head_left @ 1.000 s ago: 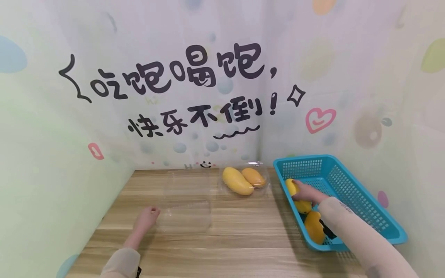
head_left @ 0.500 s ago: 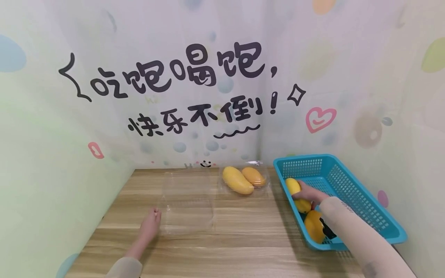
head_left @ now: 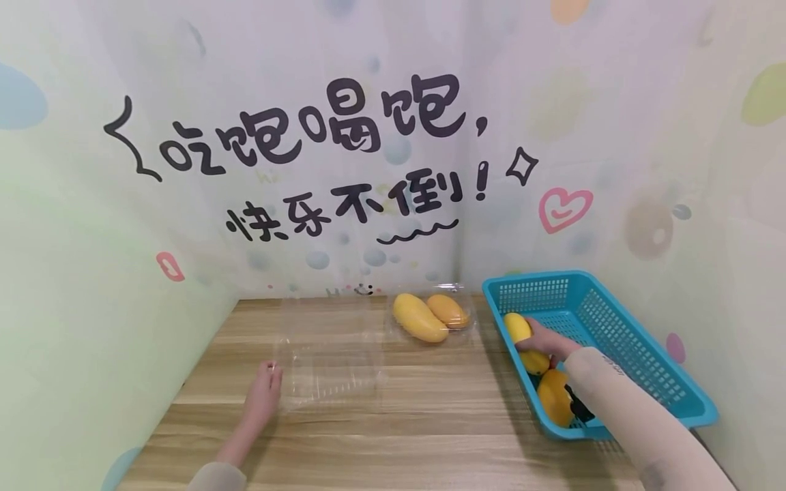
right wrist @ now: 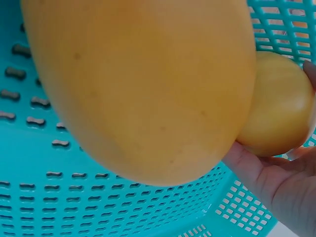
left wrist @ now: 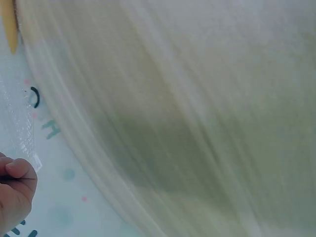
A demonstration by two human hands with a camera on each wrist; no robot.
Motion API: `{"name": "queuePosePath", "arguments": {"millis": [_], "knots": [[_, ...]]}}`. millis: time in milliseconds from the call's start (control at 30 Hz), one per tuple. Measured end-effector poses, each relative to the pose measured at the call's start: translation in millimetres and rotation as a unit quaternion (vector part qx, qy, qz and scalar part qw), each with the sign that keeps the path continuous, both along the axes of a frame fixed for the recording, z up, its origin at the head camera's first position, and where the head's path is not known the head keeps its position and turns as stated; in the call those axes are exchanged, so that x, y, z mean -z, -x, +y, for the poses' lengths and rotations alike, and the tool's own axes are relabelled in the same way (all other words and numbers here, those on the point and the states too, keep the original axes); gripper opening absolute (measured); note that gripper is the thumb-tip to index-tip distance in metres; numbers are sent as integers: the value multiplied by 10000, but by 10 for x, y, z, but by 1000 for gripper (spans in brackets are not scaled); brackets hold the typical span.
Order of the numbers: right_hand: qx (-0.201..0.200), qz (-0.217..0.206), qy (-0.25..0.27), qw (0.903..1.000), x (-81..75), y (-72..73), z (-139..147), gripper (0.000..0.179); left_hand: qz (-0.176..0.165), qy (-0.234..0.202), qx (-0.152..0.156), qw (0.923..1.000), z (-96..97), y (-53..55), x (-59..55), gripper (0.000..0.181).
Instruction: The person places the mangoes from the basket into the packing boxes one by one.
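My left hand (head_left: 263, 394) pinches the left edge of an open, clear plastic clamshell box (head_left: 331, 375) on the wooden table. In the left wrist view, curled fingers (left wrist: 19, 170) meet the edge of the clear plastic at the lower left. Inside a blue basket (head_left: 638, 348) on the right, my right hand (head_left: 548, 342) grips a yellow mango (head_left: 518, 329) by its middle, near the left wall. The right wrist view shows fingers and thumb around this mango (right wrist: 276, 106). A larger orange-yellow mango (right wrist: 148, 94) lies closer to that camera, beside the held one.
Another clear box (head_left: 469, 334) with two mangoes (head_left: 420, 319) in it stands at the back, between the open box and the basket. Behind the table (head_left: 424, 423) hangs a printed curtain (head_left: 276, 61); the basket stands close to its right side.
The left hand has shifted slightly up, and the open box has moved and tilted a little with it. The right hand has stayed at the mango in the basket, almost still.
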State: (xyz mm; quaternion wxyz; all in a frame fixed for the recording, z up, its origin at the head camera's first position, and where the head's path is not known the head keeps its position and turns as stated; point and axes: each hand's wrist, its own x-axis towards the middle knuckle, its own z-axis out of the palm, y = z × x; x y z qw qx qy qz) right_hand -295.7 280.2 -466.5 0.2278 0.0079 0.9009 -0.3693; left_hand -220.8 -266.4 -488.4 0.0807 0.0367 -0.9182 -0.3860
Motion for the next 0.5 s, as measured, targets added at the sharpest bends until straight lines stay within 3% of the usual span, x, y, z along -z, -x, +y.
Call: {"name": "queuePosePath", "arguments": {"millis": [233, 500], "knots": [[31, 4, 48, 10000, -38, -21, -15, 84, -26, -309, 175, 9994, 159, -8, -84, 36], [55, 33, 58, 10000, -32, -32, -19, 84, 303, -482, 530, 9970, 503, -89, -142, 34]]}}
